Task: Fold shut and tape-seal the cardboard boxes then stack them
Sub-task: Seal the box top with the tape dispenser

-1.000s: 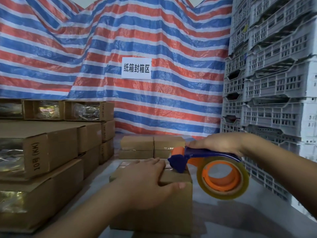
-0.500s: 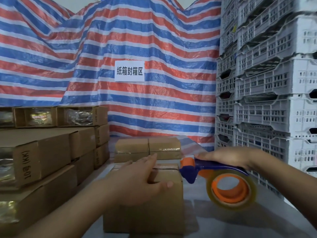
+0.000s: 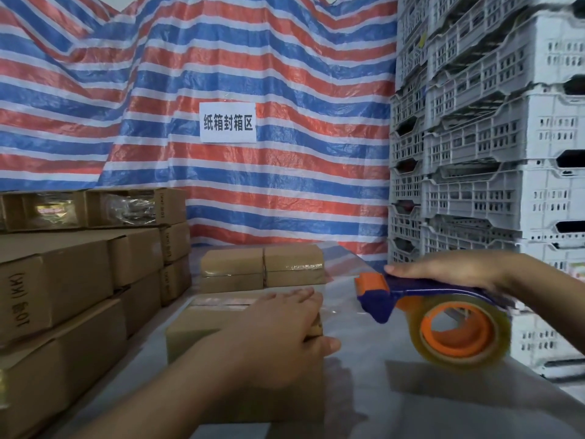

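A closed cardboard box [image 3: 202,337] stands on the grey table in front of me, with a shiny strip of tape along its top. My left hand [image 3: 278,337] lies flat on the box's right top edge, fingers straight and thumb over the side. My right hand [image 3: 443,270] grips the blue handle of a tape dispenser [image 3: 443,318] with an orange core and a clear tape roll. The dispenser hangs in the air to the right of the box, apart from it.
Two taped boxes [image 3: 262,267] sit side by side behind the near box. A tall stack of cardboard boxes [image 3: 79,274] fills the left. White plastic crates [image 3: 493,153] tower on the right. A striped tarp with a paper sign [image 3: 228,122] hangs behind.
My right hand has carried the tape dispenser off the box's top and away to the right. My left hand stays on the box.
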`<move>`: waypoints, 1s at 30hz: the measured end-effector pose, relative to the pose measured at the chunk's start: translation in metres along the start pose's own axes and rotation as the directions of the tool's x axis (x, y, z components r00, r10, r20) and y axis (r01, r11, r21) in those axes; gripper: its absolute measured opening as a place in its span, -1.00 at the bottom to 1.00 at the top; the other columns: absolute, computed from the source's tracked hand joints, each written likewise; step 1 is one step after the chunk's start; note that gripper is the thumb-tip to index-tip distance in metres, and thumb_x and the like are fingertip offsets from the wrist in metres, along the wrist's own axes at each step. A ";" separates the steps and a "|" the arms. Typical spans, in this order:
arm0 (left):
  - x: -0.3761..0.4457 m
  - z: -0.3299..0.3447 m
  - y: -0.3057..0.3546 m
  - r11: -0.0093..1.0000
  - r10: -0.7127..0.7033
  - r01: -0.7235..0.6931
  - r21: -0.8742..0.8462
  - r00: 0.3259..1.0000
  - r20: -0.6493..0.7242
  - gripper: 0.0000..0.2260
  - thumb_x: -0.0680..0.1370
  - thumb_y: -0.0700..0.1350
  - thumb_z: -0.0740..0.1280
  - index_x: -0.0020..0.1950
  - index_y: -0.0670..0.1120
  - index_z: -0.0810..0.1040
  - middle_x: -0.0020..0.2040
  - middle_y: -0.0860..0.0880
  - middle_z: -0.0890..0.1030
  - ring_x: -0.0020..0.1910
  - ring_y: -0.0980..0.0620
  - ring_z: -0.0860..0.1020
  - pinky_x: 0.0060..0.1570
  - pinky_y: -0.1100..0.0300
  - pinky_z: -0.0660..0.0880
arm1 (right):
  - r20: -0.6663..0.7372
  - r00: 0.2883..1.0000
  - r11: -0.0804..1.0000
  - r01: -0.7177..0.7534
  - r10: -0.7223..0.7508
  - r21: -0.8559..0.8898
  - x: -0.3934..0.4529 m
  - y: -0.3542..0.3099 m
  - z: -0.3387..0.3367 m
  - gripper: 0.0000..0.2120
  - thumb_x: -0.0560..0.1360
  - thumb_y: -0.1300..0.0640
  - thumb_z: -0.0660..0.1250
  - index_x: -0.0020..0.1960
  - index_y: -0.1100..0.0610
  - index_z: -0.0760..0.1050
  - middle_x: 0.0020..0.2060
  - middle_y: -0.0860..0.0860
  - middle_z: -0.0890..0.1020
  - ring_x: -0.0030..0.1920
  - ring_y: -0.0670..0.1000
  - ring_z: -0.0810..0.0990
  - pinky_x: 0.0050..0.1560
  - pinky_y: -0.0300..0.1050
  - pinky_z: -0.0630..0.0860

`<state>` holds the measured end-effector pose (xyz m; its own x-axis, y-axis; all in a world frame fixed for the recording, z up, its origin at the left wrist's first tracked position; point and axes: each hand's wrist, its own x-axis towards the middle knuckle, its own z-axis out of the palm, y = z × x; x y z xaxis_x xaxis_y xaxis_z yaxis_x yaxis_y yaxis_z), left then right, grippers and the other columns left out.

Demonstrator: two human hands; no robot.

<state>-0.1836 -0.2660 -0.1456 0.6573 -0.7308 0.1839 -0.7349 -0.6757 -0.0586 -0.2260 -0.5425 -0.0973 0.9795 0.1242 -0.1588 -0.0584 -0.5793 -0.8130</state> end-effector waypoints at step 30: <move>-0.003 0.005 -0.007 0.994 0.101 -0.099 0.046 0.994 -0.038 -0.49 0.50 0.31 0.22 0.38 0.10 0.38 0.30 0.06 0.47 0.07 0.07 0.44 -0.04 0.21 0.34 | -0.701 0.640 0.318 -0.624 -0.315 -0.714 0.006 0.089 0.071 -0.31 0.42 -0.57 -0.05 -0.38 0.03 0.36 -0.48 -0.12 0.36 -0.40 -0.06 0.50 -0.46 -0.14 0.29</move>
<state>-0.1797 -0.2594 -0.1509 0.5728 -0.7913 0.2140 -0.7881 -0.6034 -0.1217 -0.2390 -0.5364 -0.2105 0.7808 -0.3023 0.5468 -0.4921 -0.8369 0.2399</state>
